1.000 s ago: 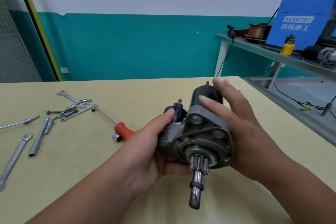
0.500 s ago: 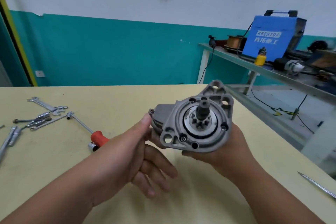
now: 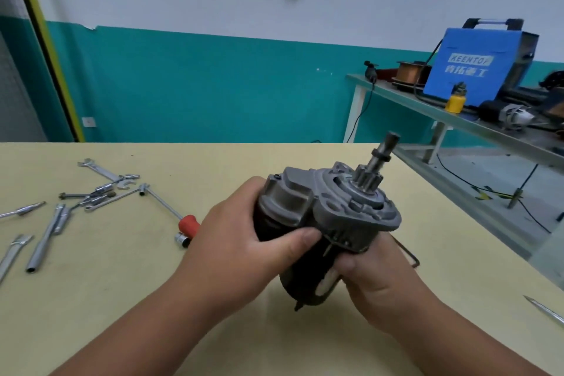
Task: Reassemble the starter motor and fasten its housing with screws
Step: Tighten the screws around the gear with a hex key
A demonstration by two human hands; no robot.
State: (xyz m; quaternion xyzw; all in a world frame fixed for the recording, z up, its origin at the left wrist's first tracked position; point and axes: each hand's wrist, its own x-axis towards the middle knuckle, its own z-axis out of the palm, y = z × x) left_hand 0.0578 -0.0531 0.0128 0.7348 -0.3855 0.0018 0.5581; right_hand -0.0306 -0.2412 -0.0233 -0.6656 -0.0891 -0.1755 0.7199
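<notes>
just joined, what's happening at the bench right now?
A person holds the starter motor over the table with both hands: the left hand grips the black body under the grey housing, the right hand grips it lower down. The pinion shaft points up and away. Wrenches and a red-handled socket driver lie on the left, untouched.

Yellow tabletop (image 3: 122, 299) in front of me. On it to my left: a loose heap of spanners and socket bits (image 3: 103, 189), a tube spanner (image 3: 45, 238) lying near them, a flat spanner (image 3: 12, 253) at the edge of view. Red-handled driver (image 3: 189, 224) lies with its shaft toward the heap, a small socket (image 3: 182, 239) just beside the handle. Far right: a pointed metal blade (image 3: 546, 311). Side bench (image 3: 406, 101) along the teal wall carries a blue welder (image 3: 476, 70) marked KEENTOP, a copper wire spool (image 3: 410, 72) and a yellow bottle (image 3: 455, 101).
</notes>
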